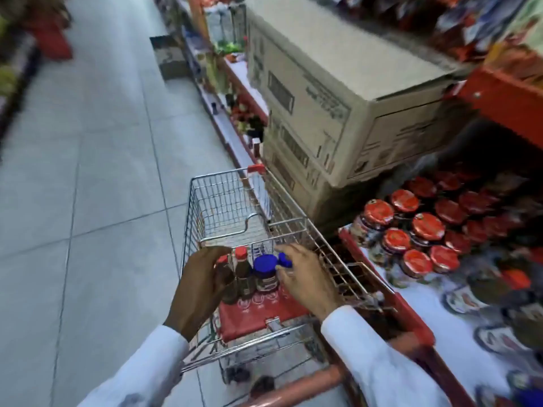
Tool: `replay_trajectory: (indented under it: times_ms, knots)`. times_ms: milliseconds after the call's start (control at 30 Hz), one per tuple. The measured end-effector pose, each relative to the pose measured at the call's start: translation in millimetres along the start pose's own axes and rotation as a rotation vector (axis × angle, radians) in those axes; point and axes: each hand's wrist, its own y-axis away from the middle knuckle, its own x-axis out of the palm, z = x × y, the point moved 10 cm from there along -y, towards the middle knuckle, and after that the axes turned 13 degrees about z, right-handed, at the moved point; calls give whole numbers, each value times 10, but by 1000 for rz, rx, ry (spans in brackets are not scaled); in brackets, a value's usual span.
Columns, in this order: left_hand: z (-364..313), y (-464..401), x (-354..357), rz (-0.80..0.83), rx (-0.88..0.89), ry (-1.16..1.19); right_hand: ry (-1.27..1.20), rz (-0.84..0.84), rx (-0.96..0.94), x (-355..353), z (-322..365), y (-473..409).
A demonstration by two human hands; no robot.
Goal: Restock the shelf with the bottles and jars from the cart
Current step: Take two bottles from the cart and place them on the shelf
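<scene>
White-sleeved hands are over the wire shopping cart (223, 201): left hand (202, 282) wraps a brown red-capped bottle (227, 277), right hand (305, 279) pinches a small blue-capped jar (284, 261). Lift both straight up, clear of the mesh.

Shop aisle: stocked shelf (411, 306), wire cart (223, 201)

One head view, looking down the aisle.
You look steeply down, close over the cart (249, 230), shelf (411, 312) at right.
</scene>
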Motion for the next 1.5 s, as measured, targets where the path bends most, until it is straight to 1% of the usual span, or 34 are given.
replay_trajectory:
  times_ms: [100, 200, 300, 400, 533, 667, 733, 833, 933, 1033, 1133, 1333, 1433, 1500]
  knots:
    - [285, -78, 34, -39, -70, 43, -44, 142, 31, 388, 43, -312]
    - [641, -156, 230, 37, -187, 4, -41, 218, 9, 647, 156, -537]
    - [827, -208, 365, 80, -224, -13, 14, 270, 8, 843, 189, -676]
    - [829, -274, 402, 101, -212, -13, -11, 227, 29, 890, 172, -746]
    - [886, -258, 431, 134, -286, 40, -75, 129, 59, 854, 161, -752]
    - [840, -119, 336, 87, -289, 78, -170, 80, 72, 776, 152, -671]
    - [737, -83, 208, 49, -280, 72, -241, 28, 80, 630, 137, -557]
    - [469, -62, -76, -33, -266, 88, -351, -81, 81, 217, 158, -290]
    - [37, -31, -363, -89, -229, 137, -481, -203, 75, -326, 183, 115]
    - [-480, -30, -511, -92, -145, 181, -555, -315, 58, -790, 157, 555]
    - [-1044, -111, -482, -49, -38, 213, -561, -434, 36, -1278, 108, 1042]
    - [-2106, -339, 22, 78, 155, 404, -497, -680, 115, -2031, -196, 2199]
    - [-2638, -466, 469, 193, 273, 488, -476, -810, 203, -2227, -464, 2786]
    - [-2871, -544, 749, 244, 313, 507, -476, -884, 278, -2256, -670, 3088]
